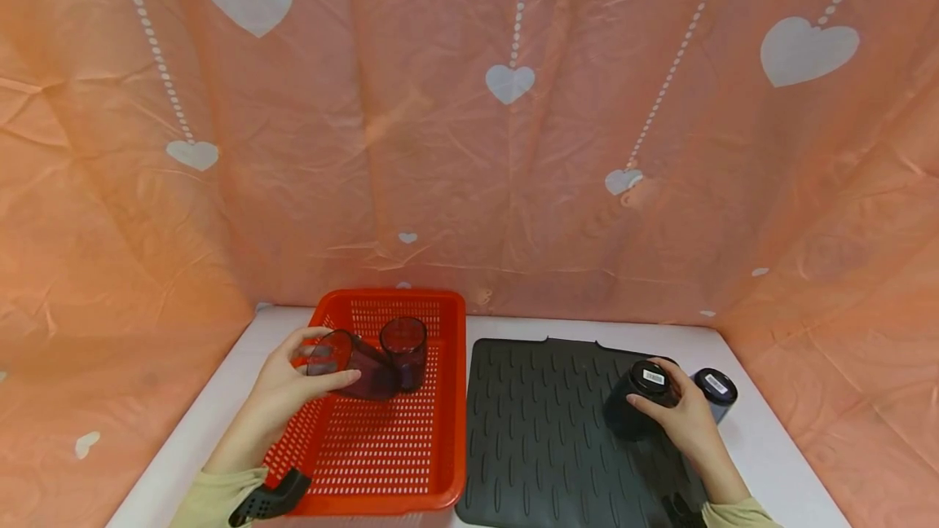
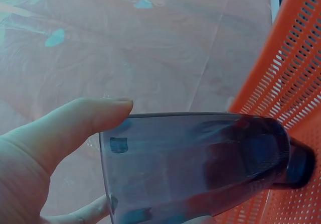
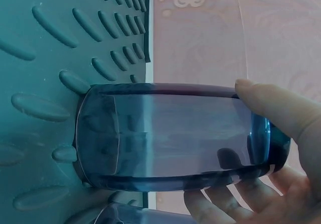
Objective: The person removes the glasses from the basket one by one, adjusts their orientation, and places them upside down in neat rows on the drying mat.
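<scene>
Red basket (image 1: 440,463) holds one cup (image 1: 404,349) — hands grip two more

Staged tabletop set, heart-print backdrop (image 1: 469,121), white table (image 1: 220,398)

I see open basket floor (image 1: 381,446) near me, free below left grip (image 1: 293,385). Upright cup (image 1: 403,349) blocks basket's far middle, touching tilted cup (image 1: 352,365) in my left grip. Mat (image 1: 543,438): left and near part bare. Second dark cup (image 1: 715,393) stands just beside right grip (image 1: 685,418), off mat's far right corner. Cloth walls (image 1: 469,145) close in back and sides.
</scene>
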Demonstrator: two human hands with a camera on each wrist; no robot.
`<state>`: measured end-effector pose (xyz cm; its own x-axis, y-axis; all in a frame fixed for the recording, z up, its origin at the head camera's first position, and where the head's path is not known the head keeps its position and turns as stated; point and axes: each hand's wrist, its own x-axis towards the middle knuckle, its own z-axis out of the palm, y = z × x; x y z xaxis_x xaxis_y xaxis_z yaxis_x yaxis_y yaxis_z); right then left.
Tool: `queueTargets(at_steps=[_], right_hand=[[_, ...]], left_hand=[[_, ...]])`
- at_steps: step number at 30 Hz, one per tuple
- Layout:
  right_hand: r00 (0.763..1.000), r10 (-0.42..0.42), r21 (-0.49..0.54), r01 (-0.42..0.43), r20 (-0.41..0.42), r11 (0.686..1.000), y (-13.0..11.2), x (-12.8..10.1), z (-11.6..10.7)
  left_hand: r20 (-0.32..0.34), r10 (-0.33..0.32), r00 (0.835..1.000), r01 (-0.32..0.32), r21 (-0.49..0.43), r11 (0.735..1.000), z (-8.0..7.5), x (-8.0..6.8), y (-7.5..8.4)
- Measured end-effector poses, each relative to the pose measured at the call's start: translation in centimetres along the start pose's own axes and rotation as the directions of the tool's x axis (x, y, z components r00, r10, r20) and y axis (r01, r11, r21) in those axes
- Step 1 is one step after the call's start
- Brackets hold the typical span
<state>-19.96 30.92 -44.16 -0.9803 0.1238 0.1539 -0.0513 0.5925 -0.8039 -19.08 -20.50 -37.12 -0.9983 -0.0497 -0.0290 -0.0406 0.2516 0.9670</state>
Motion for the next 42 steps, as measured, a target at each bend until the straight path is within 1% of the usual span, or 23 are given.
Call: queueTargets(at_steps=[4,8,12,15,19,22,27,30,42], right_hand=[[1.0,-0.002,0.0,0.002,0.003,1.0,0.0,0.0,0.0],[1.0,-0.005,0.002,0.005,0.005,1.0,0.0,0.0,-0.1],[1.0,-0.004,-0.002,0.004,0.004,1.0,0.1,0.0,-0.1],[1.0,-0.005,0.0,0.005,0.006,1.0,0.1,0.1,-0.1],[1.0,-0.004,0.007,0.004,0.012,1.0,0.1,0.1,-0.1],[1.0,-0.002,0.013,0.002,0.01,1.0,0.1,0.1,-0.1],[1.0,-0.016,0.03,0.016,0.009,0.999,0.0,0.1,0.0],[1.0,-0.024,0.02,0.024,0.003,1.0,0.0,0.1,0.1],[1.0,-0.023,0.011,0.023,-0.005,1.0,0.1,0.2,0.0]], left_hand=[[-0.005,0.012,1.0,-0.012,-0.019,1.0,0.1,-0.1,-0.1],[0.003,0.011,1.0,-0.011,-0.074,0.997,0.4,-0.2,0.0],[0.01,0.016,1.0,-0.014,-0.14,0.99,1.0,-0.3,0.2],[0.018,0.011,1.0,-0.008,-0.172,0.985,1.5,-0.4,0.3],[0.047,0.011,0.999,-0.001,-0.208,0.978,2.1,-0.5,0.1],[0.067,0.02,0.998,-0.004,-0.242,0.97,2.6,-0.6,0.0],[0.07,0.03,0.997,-0.009,-0.285,0.959,3.5,-0.8,0.1],[0.074,0.034,0.997,-0.01,-0.308,0.951,4.0,-0.8,0.2],[0.081,0.027,0.996,0.011,-0.436,0.9,5.7,-0.6,0.2]])
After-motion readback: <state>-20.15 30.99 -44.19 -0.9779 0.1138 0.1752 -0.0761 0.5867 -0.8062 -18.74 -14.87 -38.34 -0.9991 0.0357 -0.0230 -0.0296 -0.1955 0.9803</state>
